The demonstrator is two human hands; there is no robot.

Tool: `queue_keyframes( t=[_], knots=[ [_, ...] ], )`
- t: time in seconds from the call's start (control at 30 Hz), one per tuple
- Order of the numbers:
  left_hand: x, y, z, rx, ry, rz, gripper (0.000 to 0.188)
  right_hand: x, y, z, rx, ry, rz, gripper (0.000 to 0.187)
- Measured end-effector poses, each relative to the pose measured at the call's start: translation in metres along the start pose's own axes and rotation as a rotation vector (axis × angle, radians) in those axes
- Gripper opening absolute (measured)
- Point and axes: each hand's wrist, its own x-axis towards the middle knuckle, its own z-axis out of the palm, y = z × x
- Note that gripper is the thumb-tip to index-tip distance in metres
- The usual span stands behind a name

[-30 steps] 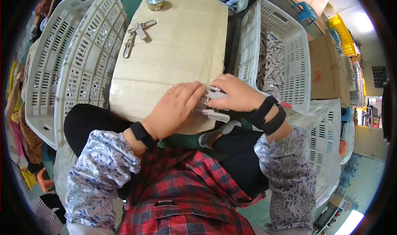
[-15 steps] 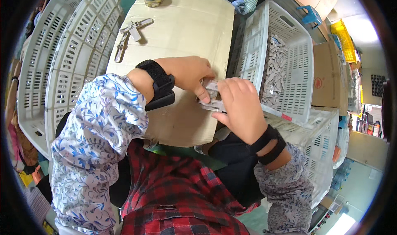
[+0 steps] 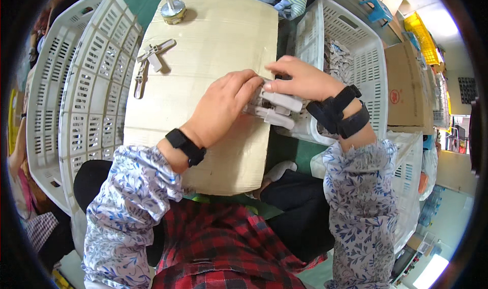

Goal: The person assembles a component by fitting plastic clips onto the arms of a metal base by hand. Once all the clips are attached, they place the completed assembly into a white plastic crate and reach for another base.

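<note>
At the right edge of a cardboard-topped table (image 3: 203,50), both hands meet over a few light grey plastic parts (image 3: 281,102), long and narrow with rounded ends. My left hand (image 3: 223,101) has its fingers closed round their left end. From the other side, my right hand (image 3: 305,80) curls thumb and fingers over the top of the same parts. The fingertips partly hide where the parts meet, so I cannot tell whether they are joined. Several similar grey parts, some darker, lie crosswise (image 3: 152,60) on the table's left side.
A round metal piece with an upright rod (image 3: 174,13) stands at the table's far left. White crates (image 3: 96,80) lean on the left. The right-hand white crate (image 3: 368,80) holds many grey parts. Beyond the table are a co-worker's gloved hands (image 3: 282,5). A cardboard box (image 3: 406,85) stands right.
My right hand has moved up and turned, its fingers now pointing left. The left hand has turned beside it, and more of the grey parts shows. The view has shifted slightly.
</note>
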Motion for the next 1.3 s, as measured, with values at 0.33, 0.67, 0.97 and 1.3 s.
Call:
queue_keyframes(
  t=[0.33,0.67,0.97,1.3],
  knots=[
    [0.083,-0.053,-0.033,-0.244,-0.559,-0.158,0.071,-0.023,-0.051,0.035,-0.811,0.356,-0.224,0.062],
    [0.038,-0.027,0.024,0.152,0.211,-0.093,0.049,0.045,0.007,-0.001,-0.399,0.149,-0.133,0.044],
    [0.085,-0.043,0.072,0.248,0.083,-0.294,0.060,0.042,0.043,0.003,-0.481,0.390,-0.162,0.057],
    [0.070,-0.030,0.060,0.040,-0.096,-0.276,0.065,0.011,0.023,0.037,-0.596,0.329,-0.105,0.056]
  ],
)
